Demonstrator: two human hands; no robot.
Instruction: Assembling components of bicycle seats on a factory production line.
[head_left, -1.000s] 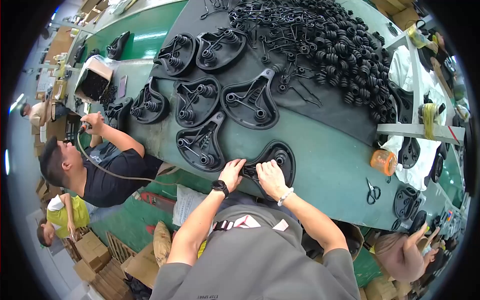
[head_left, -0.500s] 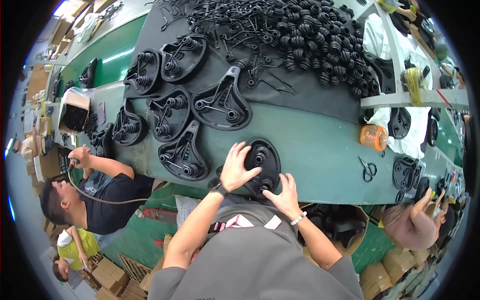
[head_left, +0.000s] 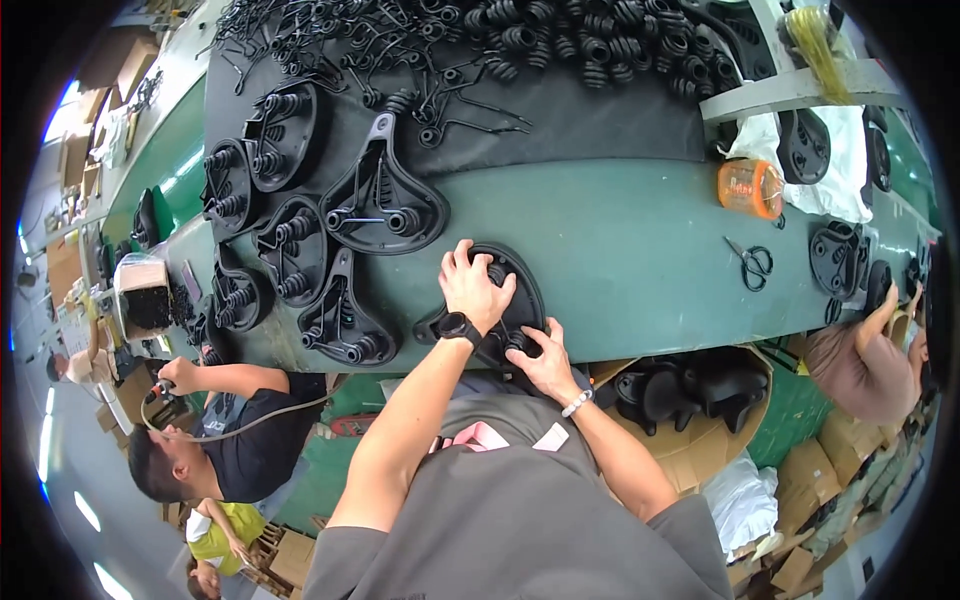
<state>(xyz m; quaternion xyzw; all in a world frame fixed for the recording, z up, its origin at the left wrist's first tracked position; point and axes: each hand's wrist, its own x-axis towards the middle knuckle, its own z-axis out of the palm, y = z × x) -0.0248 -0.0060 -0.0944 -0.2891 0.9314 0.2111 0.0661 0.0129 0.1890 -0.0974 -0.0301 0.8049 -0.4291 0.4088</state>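
Observation:
A black bicycle saddle [head_left: 527,287] lies underside up at the table's near edge, in front of my body. My left hand [head_left: 478,290], with a dark watch at the wrist, curls its fingers over the saddle's far spring. At the near spring, my right hand [head_left: 545,362] closes its thumb and fingers around the coil; a beaded bracelet circles that wrist. Both hands hide much of the saddle's middle. To the left, several similar saddles [head_left: 385,205] rest upside down, with springs and wire rails fitted in them.
Black coil springs [head_left: 620,45] and bent wire parts [head_left: 330,40] are heaped on a dark mat at the back. Scissors [head_left: 752,264] and an orange-lidded jar [head_left: 750,188] are on the right. A carton [head_left: 690,465] of saddles stands below the edge. A co-worker [head_left: 240,430] holds a hose-fed tool at left.
The view has shifted, and the table's contents sit differently in the picture. My spread fingers have closed in on the saddle's two springs. The co-worker's tool arm appears lower.

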